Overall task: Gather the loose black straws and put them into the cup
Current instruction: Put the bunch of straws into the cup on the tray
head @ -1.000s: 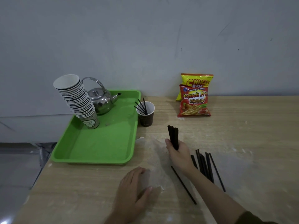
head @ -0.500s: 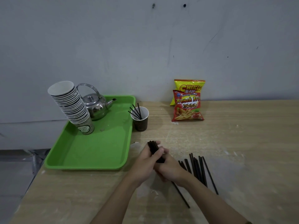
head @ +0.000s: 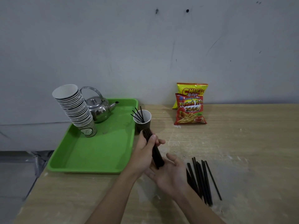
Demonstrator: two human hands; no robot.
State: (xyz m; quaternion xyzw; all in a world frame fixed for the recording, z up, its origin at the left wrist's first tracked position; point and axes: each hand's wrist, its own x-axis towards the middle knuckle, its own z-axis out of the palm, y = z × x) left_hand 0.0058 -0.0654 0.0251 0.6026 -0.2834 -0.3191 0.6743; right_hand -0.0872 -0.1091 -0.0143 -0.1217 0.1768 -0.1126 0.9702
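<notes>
Fingers point(head: 154, 139) of the left hand point(head: 144, 152) are curled and pressed around a bundle point(head: 153, 148) of black straws, thumb over the top, clamping it near its upper end so the straws stay together as one rod. The right hand point(head: 168, 175) lies palm up just below, its fingers spread and loosely cupped; the lower end of the bundle rests against that palm, probably to square the tips. Whether the right fingers grip anything cannot be told; they appear slack.

The bundle slants from centre frame up and left, its top end just below the cup point(head: 143, 121), pointing toward the opening; the tilt suits a short lift and drop. The cup stands upright on the table point(head: 242, 143), just beside the right rim of the green tray point(head: 97, 156), and already holds a few straws leaning left.

Lower right of centre, the loose straws point(head: 202, 180) lie roughly parallel on the table, fanned slightly, near the right wrist and well apart from the cup: a second gathering is needed.

Upper left on the tray: stacked cups point(head: 74, 109), leaning, and a kettle point(head: 98, 109). Snack bags point(head: 191, 105) stand against the wall.
</notes>
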